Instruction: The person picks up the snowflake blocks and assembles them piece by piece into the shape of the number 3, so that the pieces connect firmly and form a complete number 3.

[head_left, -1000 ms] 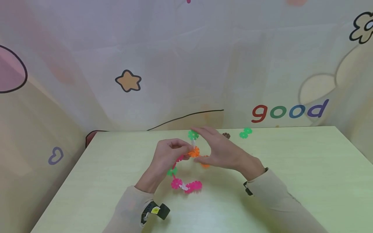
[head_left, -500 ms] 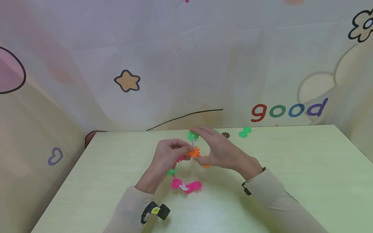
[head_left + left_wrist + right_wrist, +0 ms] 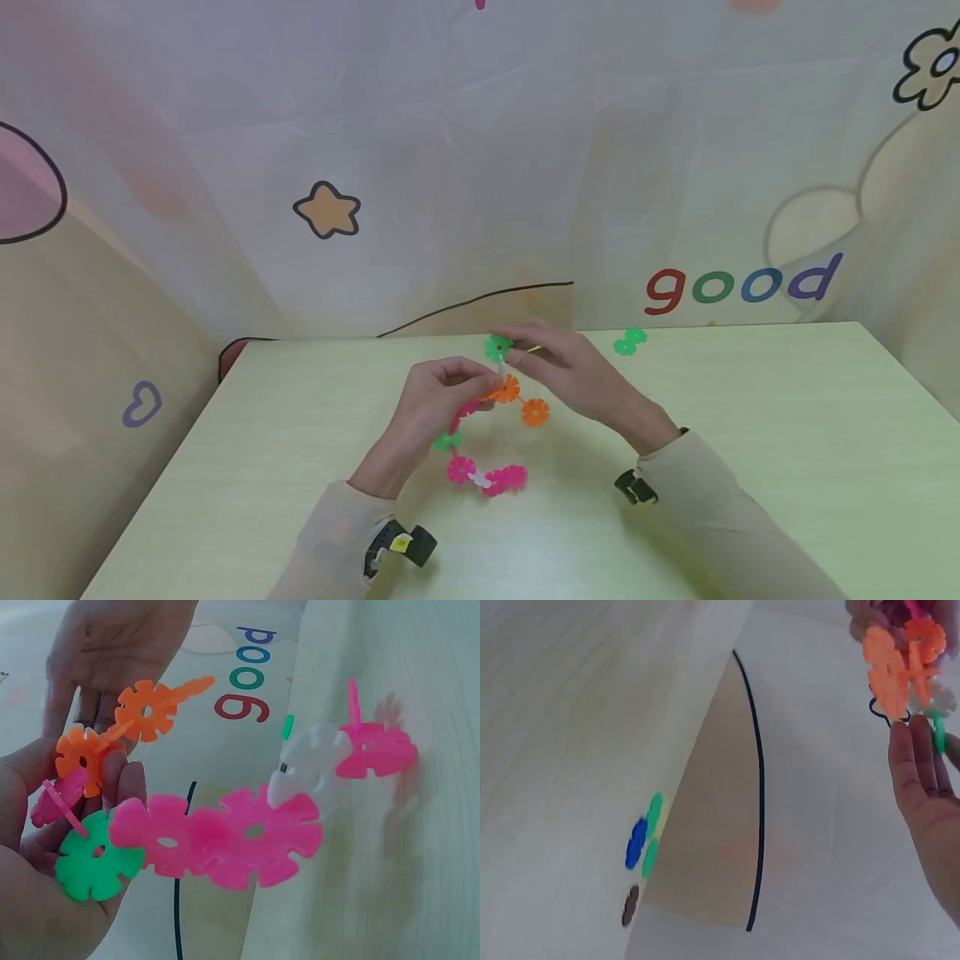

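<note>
Head view: a chain of flower-shaped discs (image 3: 461, 470) is held over the desk (image 3: 675, 492), between both hands. An orange disc (image 3: 512, 387) in it is pinched by the drawn-together fingers of the left hand (image 3: 438, 400); the upper green disc (image 3: 496, 347) is lightly pinched by the right hand (image 3: 588, 375), thumb and fingertips parted only by the disc. Left wrist view: pink discs (image 3: 289, 825) and a white disc (image 3: 315, 757) are seen along the chain's lower length. Right wrist view: a blue disc (image 3: 636, 843), a brown disc (image 3: 631, 905) and loose green discs (image 3: 654, 814) are laid near the desk's edge.
</note>
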A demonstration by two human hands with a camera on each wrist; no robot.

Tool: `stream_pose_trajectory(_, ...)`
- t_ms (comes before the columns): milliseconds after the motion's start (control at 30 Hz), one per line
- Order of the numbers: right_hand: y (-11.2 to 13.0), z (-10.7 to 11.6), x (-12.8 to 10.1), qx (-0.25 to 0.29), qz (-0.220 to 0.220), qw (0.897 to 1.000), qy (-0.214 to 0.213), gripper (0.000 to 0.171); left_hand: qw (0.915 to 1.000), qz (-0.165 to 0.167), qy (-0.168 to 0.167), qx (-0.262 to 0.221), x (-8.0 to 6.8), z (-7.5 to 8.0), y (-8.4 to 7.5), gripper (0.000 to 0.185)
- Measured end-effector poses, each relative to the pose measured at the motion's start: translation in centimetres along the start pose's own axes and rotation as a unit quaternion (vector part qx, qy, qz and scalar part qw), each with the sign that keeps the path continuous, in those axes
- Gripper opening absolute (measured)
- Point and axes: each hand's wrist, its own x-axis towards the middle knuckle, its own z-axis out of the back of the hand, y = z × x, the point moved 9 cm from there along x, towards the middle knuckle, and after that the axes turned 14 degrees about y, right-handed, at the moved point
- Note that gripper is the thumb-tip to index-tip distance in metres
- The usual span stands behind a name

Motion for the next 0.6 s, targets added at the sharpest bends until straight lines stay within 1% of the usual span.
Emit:
stream_pose_trajectory(67,-0.08,0.30,-0.01,0.022,0.006,1.000,-0.019,0.037,1.0000,-0.002,0.004,0.002,0.01,-0.20,-0.04,0.018)
stream_pose_trajectory(167,-0.17,0.55,0.03,0.025,0.002,0.999,-0.044,0.035,1.0000,-0.007,0.005,0.004,0.00,-0.38,-0.15,0.019)
stream_pose_trajectory(300,-0.55,0.68,0.04,0.043,-0.019,0.997,-0.067,0.033,0.9999,-0.016,0.001,0.001,-0.05,-0.42,-0.34,0.018)
stream_pose_trajectory(433,-0.73,0.73,0.02,0.057,-0.030,0.995,-0.072,0.027,0.9993,-0.034,-0.008,-0.011,-0.04,-0.26,-0.53,0.016)
stream_pose_trajectory(600,-0.49,0.64,0.09,0.054,-0.018,0.997,-0.057,0.030,0.9978,-0.058,-0.019,-0.026,0.06,-0.09,-0.80,0.019)
